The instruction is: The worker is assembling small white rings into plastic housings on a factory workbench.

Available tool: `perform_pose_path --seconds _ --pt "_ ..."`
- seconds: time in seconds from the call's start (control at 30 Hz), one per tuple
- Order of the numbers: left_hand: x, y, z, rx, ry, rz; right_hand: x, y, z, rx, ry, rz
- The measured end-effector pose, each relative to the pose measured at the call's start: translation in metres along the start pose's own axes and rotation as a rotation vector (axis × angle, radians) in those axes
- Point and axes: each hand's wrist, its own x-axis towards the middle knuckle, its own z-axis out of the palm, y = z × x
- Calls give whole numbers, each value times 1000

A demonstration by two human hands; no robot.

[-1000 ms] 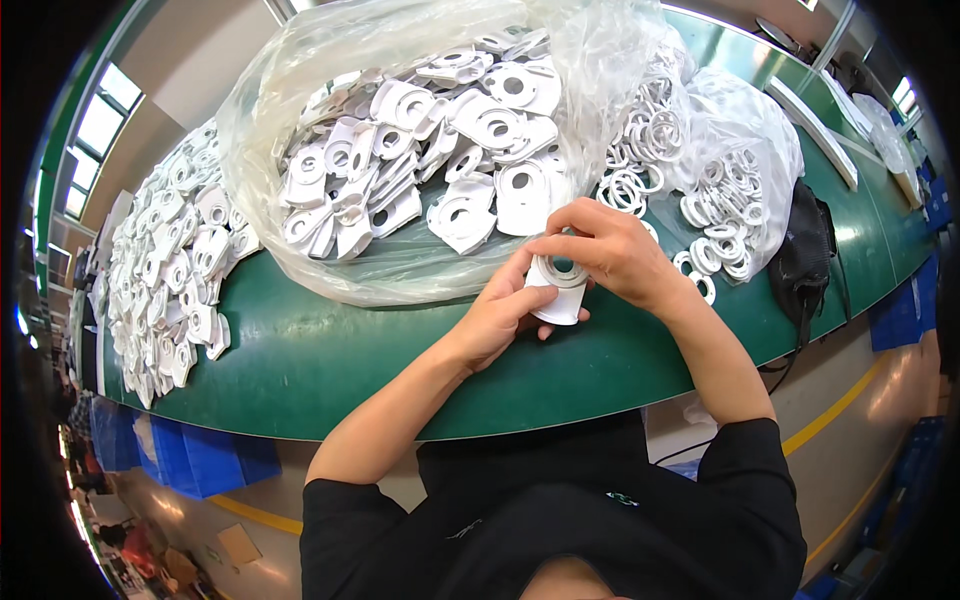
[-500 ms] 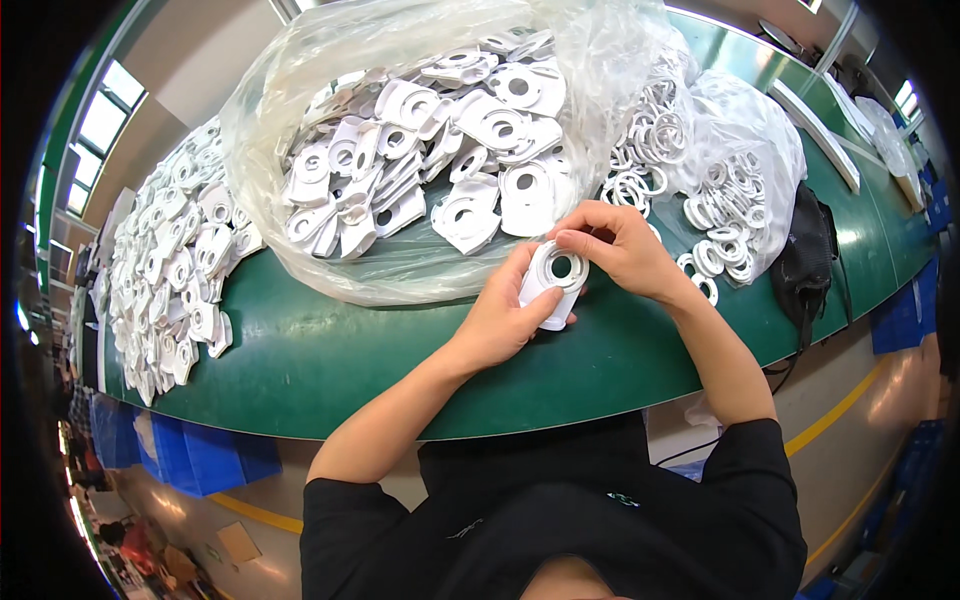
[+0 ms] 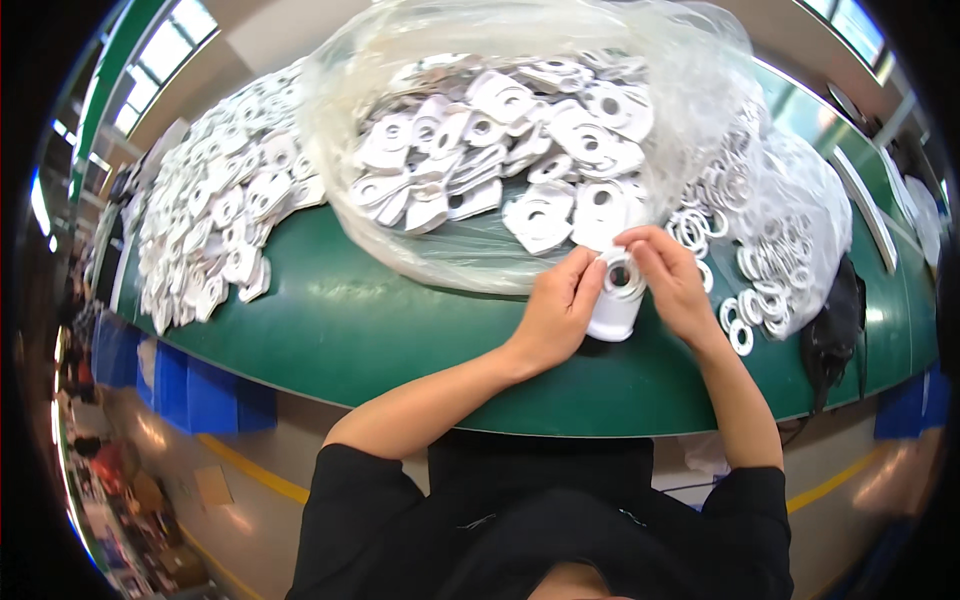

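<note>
Hands met above the green tabletop [image 3: 400,340]: the left hand [image 3: 555,310] closed on a white piece [image 3: 612,320] between them, the right hand [image 3: 677,287] curled against its top, its grip unclear. Beyond lay a clear bag [image 3: 440,270] of similar pieces [image 3: 480,165]; white rings [image 3: 770,303] lay rightward. Fingertips hid some edge of the piece, flat, round-holed.
</note>
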Motion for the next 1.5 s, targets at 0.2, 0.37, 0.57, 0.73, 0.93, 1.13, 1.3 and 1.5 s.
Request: perform_pose_path --seconds 0.2,0.37,0.57,0.73,0.93,1.13,1.3,1.5 --pt "-4 4 8 -324 -54 17 -1 17 -2 292 162 155" --pt "2 4 -13 -235 -216 -128 -4 5 -1 -35 -22 17" --pt "2 -4 -11 -9 -166 31 -1 -6 -6 -84 -155 31" --pt "2 -7 -11 229 -55 123 -5 -2 1 -163 -123 -4" --pt "5 -8 -18 209 -107 58 -8 8 2 -10 -172 87" --pt "9 -17 -18 40 -141 -30 -6 6 5 34 -129 101" --pt "0 5 -4 -12 -34 -13 -3 6 10 459 94 229" --pt "-2 5 1 278 -182 34 -5 18 4 361 135 231"
